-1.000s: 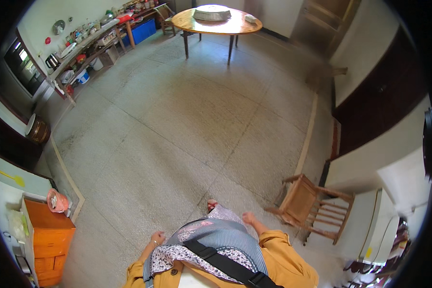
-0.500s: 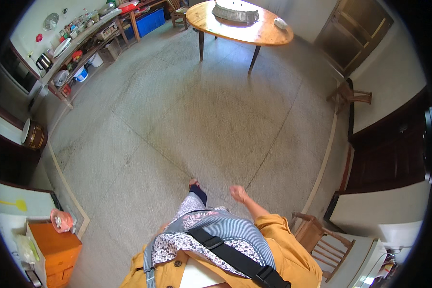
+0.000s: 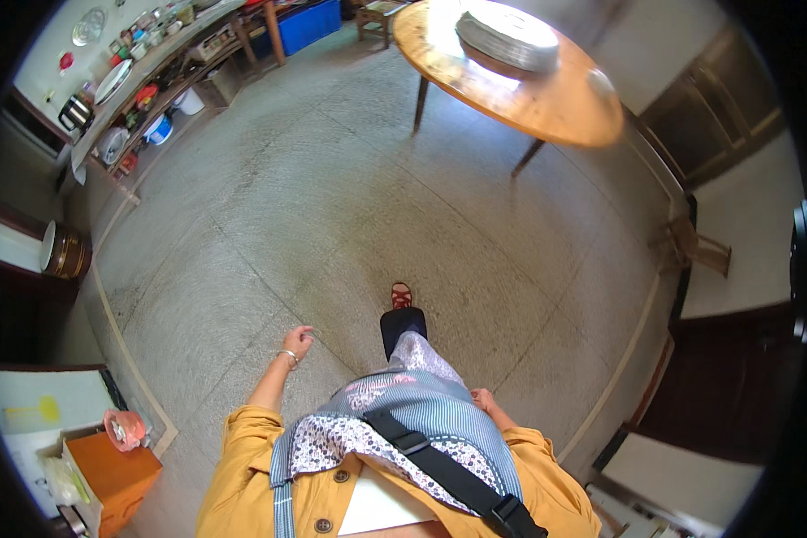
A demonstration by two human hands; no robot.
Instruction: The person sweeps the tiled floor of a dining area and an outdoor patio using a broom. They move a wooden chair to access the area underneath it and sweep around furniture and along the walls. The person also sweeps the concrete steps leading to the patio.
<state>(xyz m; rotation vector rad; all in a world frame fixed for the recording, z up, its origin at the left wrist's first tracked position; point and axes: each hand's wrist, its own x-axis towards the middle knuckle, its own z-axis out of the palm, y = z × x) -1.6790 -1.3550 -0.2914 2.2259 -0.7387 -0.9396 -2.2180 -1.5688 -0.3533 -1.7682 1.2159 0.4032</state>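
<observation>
My left hand (image 3: 298,342) swings out ahead of me over the grey floor, a bracelet (image 3: 289,357) on its wrist. Its fingers are loosely bent and apart, with nothing seen in them. Close against my right side is my right hand (image 3: 483,400), beside the blue striped apron (image 3: 439,408); its fingers are mostly hidden. One foot in a red sandal (image 3: 402,294) is stretched forward on the floor. Neither hand touches any furniture.
A round wooden table (image 3: 475,90) bearing a covered round tray (image 3: 511,40) stands ahead right. A cluttered shelf bench (image 3: 152,72) runs along the left wall. An orange cabinet (image 3: 117,471) is near left; a wooden chair (image 3: 699,247) stands by the right wall.
My left hand has come forward into view, while my right hand has swung back to my side. The other foot now leads. The table looks nearer and further right.
</observation>
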